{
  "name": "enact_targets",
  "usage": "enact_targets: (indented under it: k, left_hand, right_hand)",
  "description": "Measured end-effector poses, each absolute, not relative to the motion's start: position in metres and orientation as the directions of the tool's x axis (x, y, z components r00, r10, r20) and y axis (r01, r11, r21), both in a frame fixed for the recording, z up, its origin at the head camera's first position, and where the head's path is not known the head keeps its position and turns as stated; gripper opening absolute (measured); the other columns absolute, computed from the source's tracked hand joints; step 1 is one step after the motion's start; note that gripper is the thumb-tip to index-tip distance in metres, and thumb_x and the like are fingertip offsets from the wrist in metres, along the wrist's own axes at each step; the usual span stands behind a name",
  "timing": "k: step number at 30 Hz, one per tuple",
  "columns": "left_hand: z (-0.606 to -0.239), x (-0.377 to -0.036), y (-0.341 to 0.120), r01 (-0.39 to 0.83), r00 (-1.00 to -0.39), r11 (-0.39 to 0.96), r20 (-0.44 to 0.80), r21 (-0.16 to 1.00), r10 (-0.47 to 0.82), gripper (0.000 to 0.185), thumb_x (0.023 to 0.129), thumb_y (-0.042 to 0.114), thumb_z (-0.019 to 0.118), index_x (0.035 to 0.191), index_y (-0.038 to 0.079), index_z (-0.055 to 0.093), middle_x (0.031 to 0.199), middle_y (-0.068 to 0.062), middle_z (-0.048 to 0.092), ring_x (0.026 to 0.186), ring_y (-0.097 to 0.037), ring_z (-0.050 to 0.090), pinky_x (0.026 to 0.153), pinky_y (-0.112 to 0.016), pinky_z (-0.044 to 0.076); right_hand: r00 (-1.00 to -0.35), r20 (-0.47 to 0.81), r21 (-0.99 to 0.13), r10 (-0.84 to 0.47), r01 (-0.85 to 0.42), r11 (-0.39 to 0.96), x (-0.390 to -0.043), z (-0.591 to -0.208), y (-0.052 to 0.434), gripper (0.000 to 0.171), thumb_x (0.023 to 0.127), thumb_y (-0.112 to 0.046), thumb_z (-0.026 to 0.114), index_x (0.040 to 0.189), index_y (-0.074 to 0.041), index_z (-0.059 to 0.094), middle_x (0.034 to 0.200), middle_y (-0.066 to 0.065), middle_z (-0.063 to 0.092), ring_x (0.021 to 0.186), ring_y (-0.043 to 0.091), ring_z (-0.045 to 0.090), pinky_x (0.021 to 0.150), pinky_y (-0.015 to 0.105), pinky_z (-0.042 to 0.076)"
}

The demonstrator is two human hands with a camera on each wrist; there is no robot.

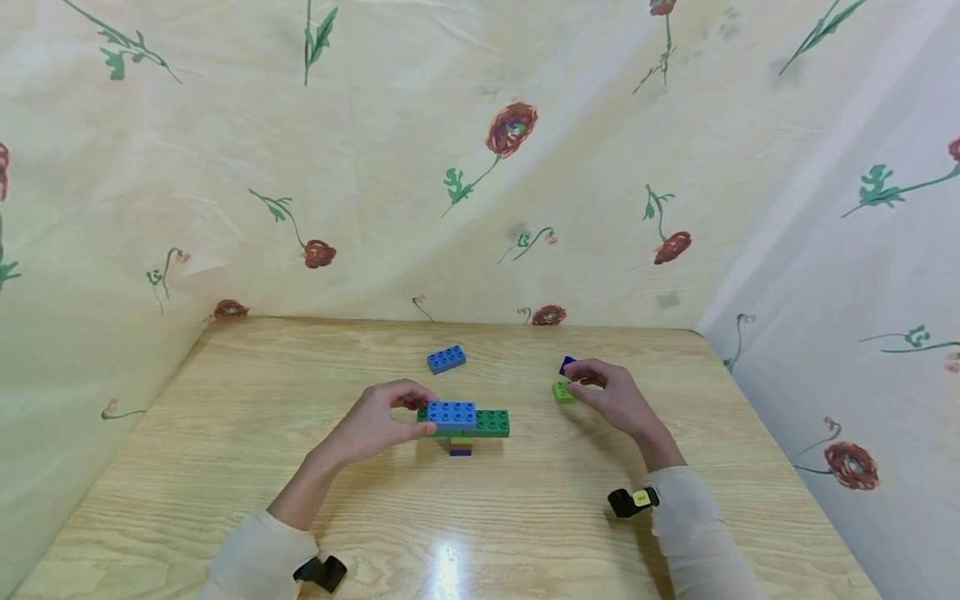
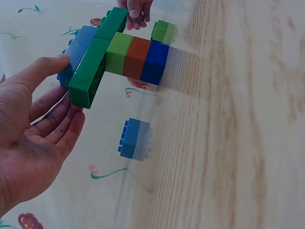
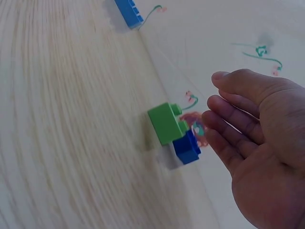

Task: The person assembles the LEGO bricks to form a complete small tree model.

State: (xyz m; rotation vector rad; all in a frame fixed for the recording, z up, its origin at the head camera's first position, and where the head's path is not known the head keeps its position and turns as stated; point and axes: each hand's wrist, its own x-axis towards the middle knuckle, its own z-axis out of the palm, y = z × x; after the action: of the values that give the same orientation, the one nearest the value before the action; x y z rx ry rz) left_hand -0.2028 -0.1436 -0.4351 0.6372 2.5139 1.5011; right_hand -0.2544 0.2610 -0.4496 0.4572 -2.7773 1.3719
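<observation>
Frame centre: left hand (image 1: 378,425) clasps the dark green long brick (image 1: 487,422) of the T-shaped brick stack (image 1: 461,427); narrow stem could topple if nudged. Right of it, right hand (image 1: 611,396), fingers relaxed apart, nears the light green brick (image 1: 562,392); it may slide.

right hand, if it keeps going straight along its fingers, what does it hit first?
Most likely the light green brick, just ahead of the right hand fingertips, with the dark blue brick beside it. Depth is unclear; contact can't be confirmed.
</observation>
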Motion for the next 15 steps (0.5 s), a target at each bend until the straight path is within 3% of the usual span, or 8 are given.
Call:
enact_targets:
  k: [5, 15]
  left_hand:
    - [-0.436, -0.203, -0.143, 0.286, -0.896, 0.409, 0.090, 0.867, 0.434, 0.033, 0.090, 0.029, 0.082, 0.120, 0.021, 0.072, 0.116, 0.002, 0.071, 0.111, -0.021, 0.063, 0.107, -0.056, 0.050]
    - [-0.437, -0.202, -0.145, 0.280, -0.899, 0.407, 0.089, 0.869, 0.428, 0.032, 0.090, 0.029, 0.082, 0.120, 0.021, 0.072, 0.118, 0.001, 0.071, 0.112, -0.021, 0.063, 0.107, -0.054, 0.050]
  right_hand:
    - [-0.969, 0.106, -0.772, -0.224, -0.222, 0.595, -0.255, -0.456, 0.273, 0.034, 0.099, -0.017, 0.070, 0.129, 0.000, 0.067, 0.125, 0.019, 0.070, 0.113, 0.030, 0.066, 0.090, 0.017, 0.051]
    - [-0.975, 0.016, -0.797, -0.222, -0.147, 0.586, -0.259, -0.470, 0.278, 0.038, 0.096, -0.012, 0.073, 0.132, -0.003, 0.066, 0.124, 0.018, 0.071, 0.110, 0.025, 0.067, 0.086, 0.018, 0.053]
